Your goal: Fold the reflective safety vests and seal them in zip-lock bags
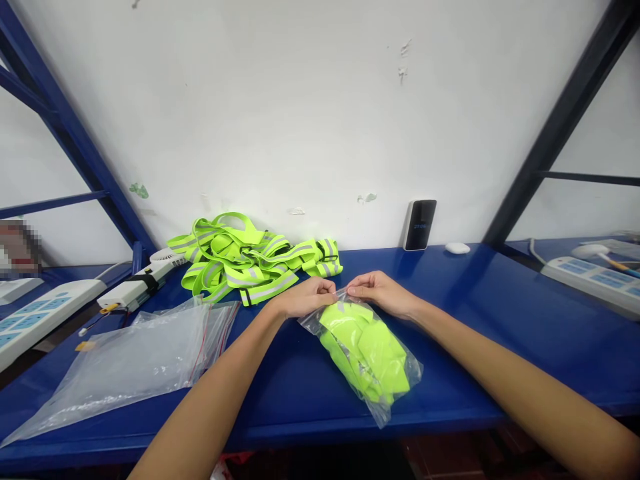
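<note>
A clear plastic zip bag lies at the middle of the blue table, its top edge toward the wall. Inside it is a folded neon-yellow reflective strap bundle. My left hand pinches the bag's top edge with closed fingers. Close beside it, my right hand also pinches that edge, thumb and fingers together. Beyond my left hand, a loose heap of neon-yellow reflective straps with grey stripes and black buckles rests against the wall. Flat clear zip bags with red seal lines lie left of my left forearm.
A phone-like device leans upright on the wall, with a white oval object beside it. At the left are a white device with wires and a power strip. Another power strip sits right. Blue posts frame the table.
</note>
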Tool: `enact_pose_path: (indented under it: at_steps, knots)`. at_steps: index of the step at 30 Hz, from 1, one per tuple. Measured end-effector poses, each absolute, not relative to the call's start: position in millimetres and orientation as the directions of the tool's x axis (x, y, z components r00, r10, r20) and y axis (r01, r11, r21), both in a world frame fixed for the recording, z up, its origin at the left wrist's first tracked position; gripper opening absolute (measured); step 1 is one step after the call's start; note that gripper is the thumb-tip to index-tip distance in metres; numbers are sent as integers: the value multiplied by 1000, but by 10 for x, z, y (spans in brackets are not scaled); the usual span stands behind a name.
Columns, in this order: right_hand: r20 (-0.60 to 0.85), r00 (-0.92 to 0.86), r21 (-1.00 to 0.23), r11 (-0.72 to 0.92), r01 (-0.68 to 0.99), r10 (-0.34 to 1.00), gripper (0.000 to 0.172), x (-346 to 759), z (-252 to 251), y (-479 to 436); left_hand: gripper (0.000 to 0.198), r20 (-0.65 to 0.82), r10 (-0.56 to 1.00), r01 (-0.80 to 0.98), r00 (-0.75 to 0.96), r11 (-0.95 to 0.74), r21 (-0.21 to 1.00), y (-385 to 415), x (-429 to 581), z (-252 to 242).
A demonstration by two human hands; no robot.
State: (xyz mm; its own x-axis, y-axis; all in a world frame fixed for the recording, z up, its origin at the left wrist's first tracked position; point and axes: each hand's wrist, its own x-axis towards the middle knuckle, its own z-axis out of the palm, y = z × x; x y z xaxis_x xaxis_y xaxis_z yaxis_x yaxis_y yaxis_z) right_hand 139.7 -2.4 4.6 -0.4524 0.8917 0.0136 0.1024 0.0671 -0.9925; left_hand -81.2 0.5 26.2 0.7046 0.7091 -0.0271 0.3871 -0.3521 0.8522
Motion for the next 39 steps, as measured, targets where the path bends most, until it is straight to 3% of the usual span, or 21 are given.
enact_pose_path:
  at_steps: [5,14,20,26,33,39]
  knots:
    - [2,-483,-977,104,185,875,38,1378,83,-58,33,-28,684,362,729,-350,864,24,-806,212]
    - [108,-482,-925,266,271,870,38,1350,57,-72,34,7,700,349,714,-364,864,26,-778,157]
    - [10,-551,-962,158,222,835,39,1386,91,-72,22,40,694,295,719,-356,887,-15,-705,101]
    - [60,-537,-959,198,203,842,31,1363,18,-52,17,-15,718,390,696,-360,848,-16,-691,79]
    - [100,-473,-928,254,274,875,24,1333,-5,-60,26,-49,717,446,696,-377,812,-33,-713,109]
    - [179,-409,-905,313,290,895,22,1342,-13,-45,45,28,748,544,663,-506,669,-29,-713,155]
